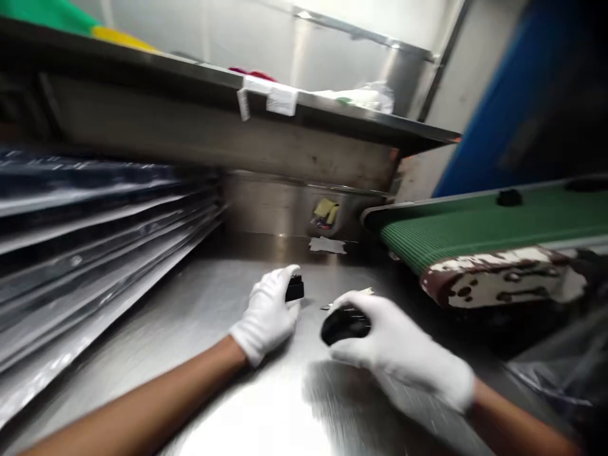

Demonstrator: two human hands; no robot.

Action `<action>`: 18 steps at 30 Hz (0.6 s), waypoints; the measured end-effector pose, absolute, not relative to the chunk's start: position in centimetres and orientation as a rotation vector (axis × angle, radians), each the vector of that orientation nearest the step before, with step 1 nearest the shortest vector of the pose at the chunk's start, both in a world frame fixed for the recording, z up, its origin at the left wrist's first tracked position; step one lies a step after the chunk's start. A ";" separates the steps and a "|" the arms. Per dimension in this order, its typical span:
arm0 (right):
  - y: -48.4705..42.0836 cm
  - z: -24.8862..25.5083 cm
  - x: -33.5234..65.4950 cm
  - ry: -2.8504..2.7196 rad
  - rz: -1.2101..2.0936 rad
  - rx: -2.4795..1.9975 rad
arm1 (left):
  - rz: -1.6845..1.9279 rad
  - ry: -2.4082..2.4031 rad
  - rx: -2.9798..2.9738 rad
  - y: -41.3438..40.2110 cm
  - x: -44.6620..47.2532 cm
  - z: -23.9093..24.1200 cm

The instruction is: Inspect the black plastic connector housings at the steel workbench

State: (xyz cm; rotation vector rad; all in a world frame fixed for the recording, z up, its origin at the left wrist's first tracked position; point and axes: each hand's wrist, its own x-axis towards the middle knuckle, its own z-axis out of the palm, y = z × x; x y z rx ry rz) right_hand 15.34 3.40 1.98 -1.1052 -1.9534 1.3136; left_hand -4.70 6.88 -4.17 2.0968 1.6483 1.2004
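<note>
Right now, 2 hands in white cloth gloves rest low on the shiny steel table (pixel 199 329). The left hand (pixel 266 313) is curled almost closed, and its fingertips pinch a small black boxy part (pixel 295 289) just above the table top. The right hand (pixel 396 345) is cupped, half closed, around a rounded black plastic piece (pixel 345 325) that looks a bit like a computer mouse. That piece sits on or just over the table, near the middle, and the small part is just beside it to the left. A small pale scrap (pixel 354 293) lies on the table behind the right hand. To the left is a stack of flat shiny trays (pixel 85 253). To the right is a green ribbed belt (pixel 484 231) with a worn white end, and a dark round thing (pixel 509 197) rides on it. I think the small part could slip out, because gloves are smooth and only the fingertips hold it. It might then skid away on the slick steel. Much is blurry, so I cannot tell what the 2 black pieces really are. The right palm hides the rest of the round piece.
</note>
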 end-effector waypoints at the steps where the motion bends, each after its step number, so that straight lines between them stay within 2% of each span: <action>1: 4.0 1.2 15.3 -1.888 1.389 -1.049 | 1.193 1.551 2.132 6.3 -4.5 -4.0; 7: 6.2 -1.9 14.8 -1.623 1.728 -0.792 | 1.070 1.166 2.008 3.5 -2.1 -3.7; 14: 5.4 -0.8 16.3 -1.630 1.906 -0.712 | 1.134 0.998 1.831 3.4 -1.7 -3.4; 18: 5.6 -0.2 16.7 -1.566 2.013 -0.691 | 0.993 0.939 1.820 3.4 -1.4 -2.6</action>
